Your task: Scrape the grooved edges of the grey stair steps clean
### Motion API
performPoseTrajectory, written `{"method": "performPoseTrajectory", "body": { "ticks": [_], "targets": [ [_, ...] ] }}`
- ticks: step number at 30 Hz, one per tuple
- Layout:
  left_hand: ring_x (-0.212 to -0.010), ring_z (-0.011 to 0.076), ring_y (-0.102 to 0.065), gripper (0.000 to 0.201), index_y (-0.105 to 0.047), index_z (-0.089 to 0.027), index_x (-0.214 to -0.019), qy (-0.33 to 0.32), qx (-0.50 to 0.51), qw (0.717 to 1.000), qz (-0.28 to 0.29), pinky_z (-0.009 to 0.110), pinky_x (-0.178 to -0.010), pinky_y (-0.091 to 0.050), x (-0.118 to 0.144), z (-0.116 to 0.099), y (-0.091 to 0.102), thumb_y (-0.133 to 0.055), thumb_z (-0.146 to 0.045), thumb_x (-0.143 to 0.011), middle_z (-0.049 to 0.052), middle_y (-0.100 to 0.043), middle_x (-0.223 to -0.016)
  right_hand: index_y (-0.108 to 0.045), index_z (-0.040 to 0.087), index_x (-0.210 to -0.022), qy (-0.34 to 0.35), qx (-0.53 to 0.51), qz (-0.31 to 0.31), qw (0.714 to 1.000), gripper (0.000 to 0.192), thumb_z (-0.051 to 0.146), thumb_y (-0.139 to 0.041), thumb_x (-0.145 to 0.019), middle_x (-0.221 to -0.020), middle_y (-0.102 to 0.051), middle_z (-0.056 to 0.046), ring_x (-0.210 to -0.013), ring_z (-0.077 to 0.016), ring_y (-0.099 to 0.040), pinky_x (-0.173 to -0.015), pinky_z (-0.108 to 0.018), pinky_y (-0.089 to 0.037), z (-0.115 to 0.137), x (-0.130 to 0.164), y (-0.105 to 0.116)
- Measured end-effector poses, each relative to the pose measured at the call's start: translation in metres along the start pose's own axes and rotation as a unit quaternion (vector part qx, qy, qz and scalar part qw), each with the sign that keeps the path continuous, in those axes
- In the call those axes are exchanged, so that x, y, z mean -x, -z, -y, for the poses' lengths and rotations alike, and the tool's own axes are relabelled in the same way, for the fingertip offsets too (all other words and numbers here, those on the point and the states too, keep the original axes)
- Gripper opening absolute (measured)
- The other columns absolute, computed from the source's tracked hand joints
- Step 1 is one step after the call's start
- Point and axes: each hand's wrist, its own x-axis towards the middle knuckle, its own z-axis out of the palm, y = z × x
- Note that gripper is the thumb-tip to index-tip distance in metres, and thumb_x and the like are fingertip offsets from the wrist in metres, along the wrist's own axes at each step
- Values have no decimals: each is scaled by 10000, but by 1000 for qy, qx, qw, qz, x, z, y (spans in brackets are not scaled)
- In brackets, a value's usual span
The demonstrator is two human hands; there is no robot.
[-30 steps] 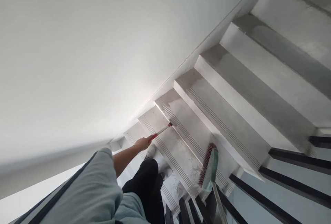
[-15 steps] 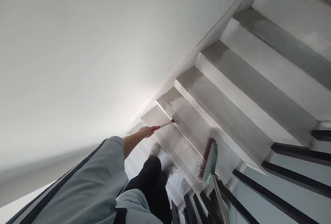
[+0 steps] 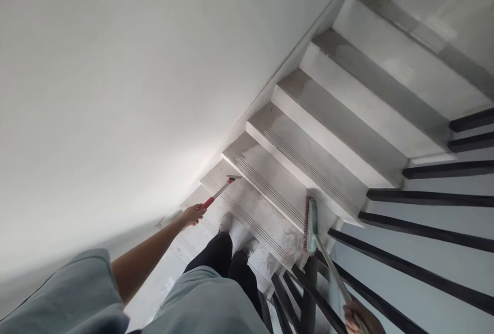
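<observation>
My left hand [image 3: 193, 214] is closed round the red grip of a scraper [image 3: 221, 191]. The scraper's metal shaft points up the stairs, and its flat head is close to a step's riser; I cannot tell whether it touches. At the lower right, my right hand [image 3: 362, 317] is wrapped round the pale pole of a broom [image 3: 313, 231]. The broom's green head with dark red bristles is over a step near the railing.
Pale steps [image 3: 324, 161] with grooved edges and grey patches rise to the upper right. A white wall [image 3: 135, 76] runs along the left. Dark railing bars [image 3: 386, 267] line the right. My shoes [image 3: 226, 222] stand on lower steps.
The scraper has drawn back to the left, away from the step edge, and its head has turned. The broom head has tilted more upright. My right hand has come into view on its pole.
</observation>
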Motion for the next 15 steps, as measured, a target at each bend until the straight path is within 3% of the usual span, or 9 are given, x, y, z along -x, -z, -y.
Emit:
{"method": "performPoseTrajectory", "body": {
  "ticks": [2,5,7,9,12,15],
  "targets": [
    [-513,73,-490,344,-523,-129,-1151,26,24,999,-8,200,-463,-437,16,20,6,-458,-402,-952,9,-568,-776,-464,274,-474,30,-6,64,997,354,366,-800,-410,-518,-359,1,-363,-30,-274,-306,-219,-236,26,-22,-36],
    [-465,59,-439,325,-534,-124,-1108,63,53,996,-19,183,-422,-387,37,53,13,-462,-399,-950,-11,-538,-717,-460,259,-460,88,8,163,983,272,349,-714,-498,-513,-335,7,-377,-50,-260,-306,-222,-236,68,-39,-114],
    [-439,53,-411,318,-532,-124,-1104,79,67,994,-24,176,-400,-352,48,71,14,-461,-393,-951,-23,-520,-685,-438,233,-484,79,2,213,974,256,325,-666,-555,-498,-332,28,-369,-43,-265,-303,-178,-246,91,-44,-165],
    [-417,51,-392,310,-528,-127,-1112,85,81,993,-25,173,-385,-319,55,83,15,-458,-385,-953,-35,-503,-654,-420,204,-522,43,-24,270,961,243,262,-647,-587,-497,-359,45,-366,-21,-282,-311,-122,-260,107,-48,-200],
    [-388,50,-371,298,-531,-126,-1093,83,109,990,-23,177,-379,-292,59,85,15,-470,-380,-948,-53,-485,-611,-368,182,-548,-6,-67,364,929,278,203,-631,-635,-489,-383,67,-352,7,-275,-306,-72,-241,115,-52,-214],
    [-377,52,-367,284,-539,-125,-1049,66,150,987,-4,179,-382,-277,59,73,18,-510,-378,-925,-60,-480,-585,-349,183,-543,-24,-102,391,914,312,221,-625,-683,-440,-336,83,-329,7,-256,-298,-66,-246,96,-41,-192]
  ]
}}
